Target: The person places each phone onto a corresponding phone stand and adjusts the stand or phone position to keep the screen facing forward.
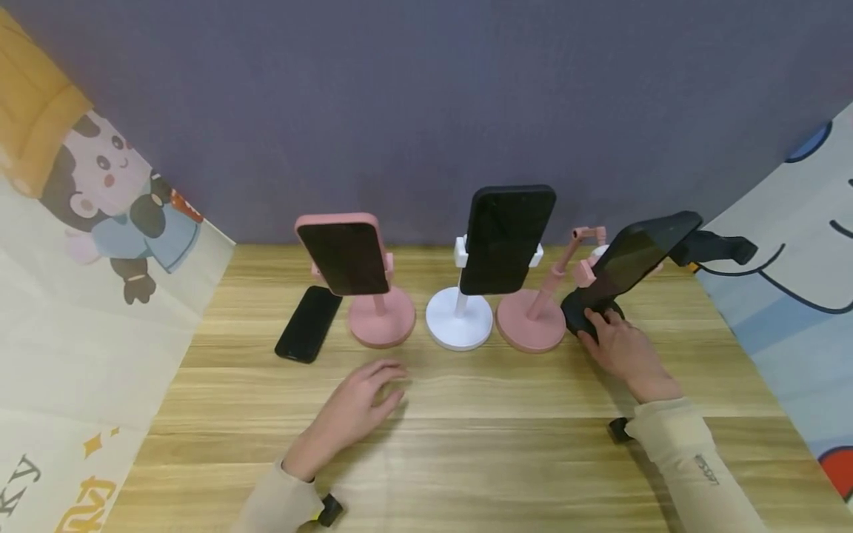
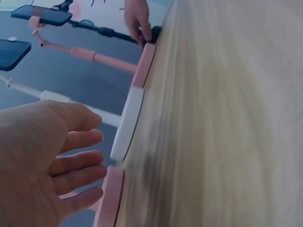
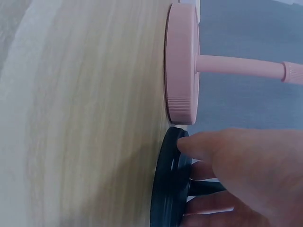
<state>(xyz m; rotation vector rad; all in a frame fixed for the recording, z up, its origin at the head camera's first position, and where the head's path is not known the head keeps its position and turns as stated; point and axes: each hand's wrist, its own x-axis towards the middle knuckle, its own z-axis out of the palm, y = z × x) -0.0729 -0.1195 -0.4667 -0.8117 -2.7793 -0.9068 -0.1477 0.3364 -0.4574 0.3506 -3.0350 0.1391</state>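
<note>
On the right of the table, my right hand grips the round base of a black phone stand. Its thumb lies on the base's rim, with the other fingers around the stem's foot. Above it is a tilted dark phone, with a pink clamp at its edge. My left hand hovers over the table with relaxed, parted fingers and holds nothing. It is nearest the left pink phone stand, which carries a pink-edged phone.
A white phone stand with a black phone stands mid-row. Another pink phone stand is close beside the black base. One black phone lies flat at the left. Behind the row rises a grey-blue partition.
</note>
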